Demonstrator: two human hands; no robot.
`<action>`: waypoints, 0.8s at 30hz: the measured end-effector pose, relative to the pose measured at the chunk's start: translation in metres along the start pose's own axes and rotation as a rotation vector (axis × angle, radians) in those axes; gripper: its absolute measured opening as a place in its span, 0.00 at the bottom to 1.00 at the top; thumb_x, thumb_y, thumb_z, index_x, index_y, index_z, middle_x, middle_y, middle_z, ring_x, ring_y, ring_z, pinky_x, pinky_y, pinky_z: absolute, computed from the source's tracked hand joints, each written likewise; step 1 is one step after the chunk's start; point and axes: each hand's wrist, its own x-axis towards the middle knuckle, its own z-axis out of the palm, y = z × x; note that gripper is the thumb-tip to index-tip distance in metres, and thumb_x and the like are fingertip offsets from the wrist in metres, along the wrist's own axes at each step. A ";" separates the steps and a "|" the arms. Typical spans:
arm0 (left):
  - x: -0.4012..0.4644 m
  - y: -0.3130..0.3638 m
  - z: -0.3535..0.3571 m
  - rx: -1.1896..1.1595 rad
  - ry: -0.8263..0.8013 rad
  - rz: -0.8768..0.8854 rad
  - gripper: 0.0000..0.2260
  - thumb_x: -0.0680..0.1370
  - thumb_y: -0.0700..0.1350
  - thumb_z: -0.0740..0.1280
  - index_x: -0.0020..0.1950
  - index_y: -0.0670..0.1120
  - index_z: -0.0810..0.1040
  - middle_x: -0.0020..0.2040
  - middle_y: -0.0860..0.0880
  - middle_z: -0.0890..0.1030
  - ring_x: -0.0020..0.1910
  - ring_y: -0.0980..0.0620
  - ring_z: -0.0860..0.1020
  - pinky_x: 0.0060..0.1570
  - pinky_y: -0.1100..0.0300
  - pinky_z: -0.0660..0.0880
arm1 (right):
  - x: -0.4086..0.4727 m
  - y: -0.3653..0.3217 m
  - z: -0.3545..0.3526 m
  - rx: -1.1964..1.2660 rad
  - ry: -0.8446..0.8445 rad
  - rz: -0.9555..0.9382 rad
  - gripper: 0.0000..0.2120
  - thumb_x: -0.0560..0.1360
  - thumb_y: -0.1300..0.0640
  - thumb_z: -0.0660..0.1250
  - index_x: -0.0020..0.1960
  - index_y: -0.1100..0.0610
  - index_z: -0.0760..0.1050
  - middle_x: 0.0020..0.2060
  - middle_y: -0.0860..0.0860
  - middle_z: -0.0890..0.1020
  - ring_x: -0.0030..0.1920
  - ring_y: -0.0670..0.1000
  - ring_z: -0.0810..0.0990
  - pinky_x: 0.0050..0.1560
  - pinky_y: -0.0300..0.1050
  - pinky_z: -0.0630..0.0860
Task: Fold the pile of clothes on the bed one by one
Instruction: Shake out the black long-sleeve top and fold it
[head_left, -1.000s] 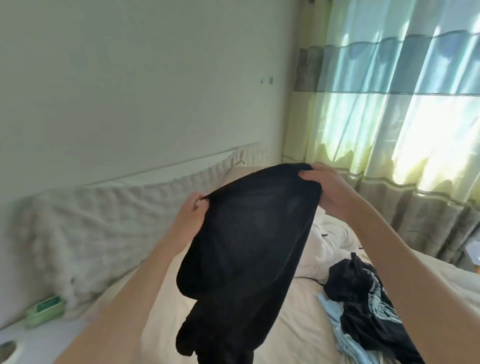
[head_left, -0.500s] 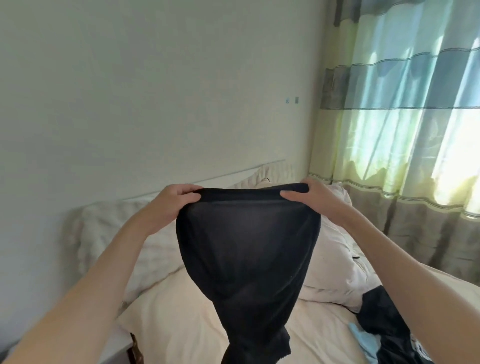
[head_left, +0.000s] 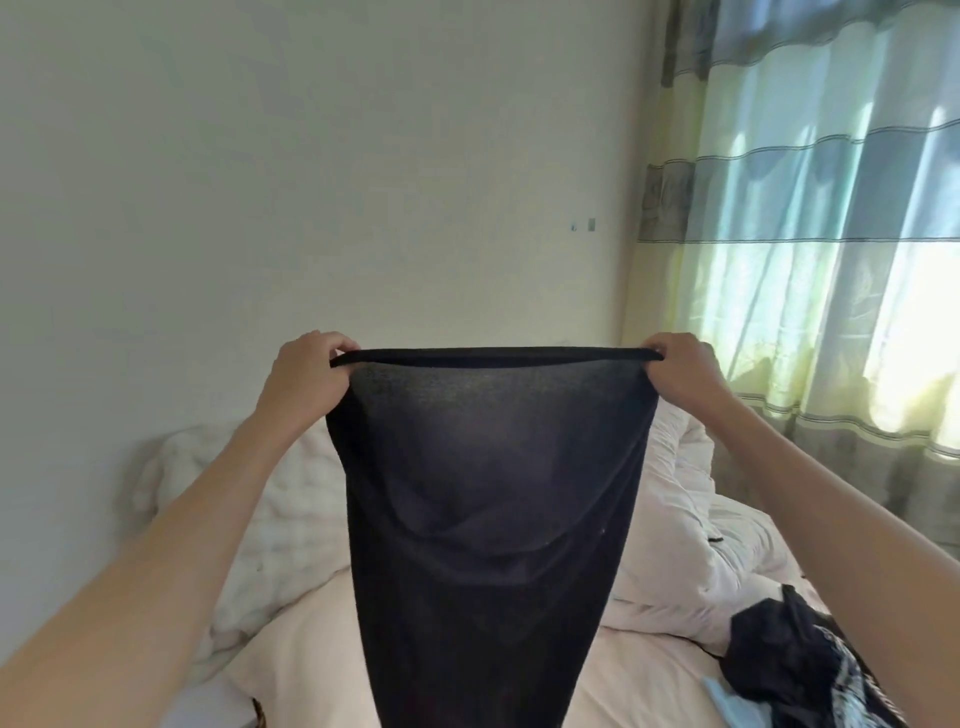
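Garment (head_left: 488, 499), black and thin, held up at chest height over bed (head_left: 649, 675), hanging down out of view at bottom edge. Top band stretched taut and level between both hands. Left hand (head_left: 306, 371) at left end of band, fingers curled over it, pinching fabric against thumb. Right hand (head_left: 680, 371) at right end, same curled pinch on band. Arms extended forward, well apart. Behind garment: white pillow (head_left: 244, 525) on left, rumpled white duvet (head_left: 685, 525) on right. Lower right on bed: black printed top (head_left: 795, 670) in a heap, light blue cloth (head_left: 727, 706) just beside it, partly under. Striped curtain (head_left: 831, 234) at right, sunlit. Pale wall (head_left: 311, 156) behind.
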 end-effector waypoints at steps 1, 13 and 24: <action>-0.001 -0.001 0.003 0.024 -0.019 -0.001 0.07 0.77 0.41 0.66 0.52 0.46 0.81 0.48 0.49 0.75 0.49 0.49 0.73 0.48 0.59 0.67 | -0.001 0.001 -0.002 -0.008 -0.019 0.034 0.10 0.71 0.68 0.58 0.43 0.60 0.78 0.34 0.53 0.77 0.38 0.54 0.74 0.38 0.43 0.68; -0.123 0.082 0.124 -0.455 -0.542 -0.108 0.27 0.73 0.51 0.72 0.68 0.44 0.69 0.57 0.53 0.75 0.59 0.52 0.75 0.54 0.63 0.69 | -0.041 -0.087 0.027 1.302 -0.494 0.439 0.07 0.75 0.73 0.61 0.40 0.68 0.73 0.30 0.61 0.81 0.29 0.55 0.83 0.29 0.41 0.80; -0.076 0.082 0.090 -0.814 -0.391 -0.479 0.15 0.70 0.41 0.74 0.53 0.38 0.77 0.48 0.40 0.81 0.46 0.44 0.80 0.48 0.52 0.78 | -0.154 0.046 0.108 0.657 -0.787 0.103 0.37 0.68 0.41 0.71 0.73 0.47 0.62 0.66 0.36 0.70 0.67 0.36 0.68 0.65 0.32 0.64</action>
